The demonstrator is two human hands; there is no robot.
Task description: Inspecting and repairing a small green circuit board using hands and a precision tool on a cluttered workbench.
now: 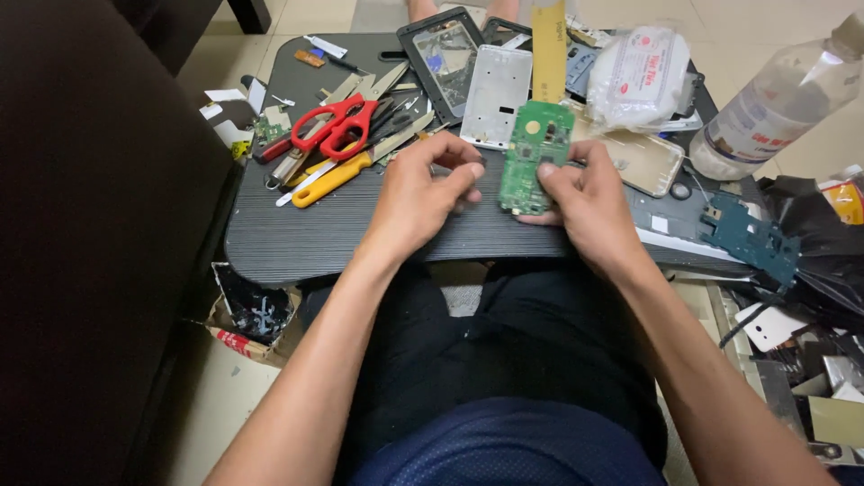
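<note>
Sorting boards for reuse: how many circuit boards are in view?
3: a green board in the right hand, a teal board at right, a small green board at left. Clutter may hide more.

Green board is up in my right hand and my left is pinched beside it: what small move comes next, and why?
Probably bring the left hand a touch right to the green board. The right hand holds the board by its lower edge, tilted up over the tray, and the left fingertips are pinched just short of the board's left edge.
</note>
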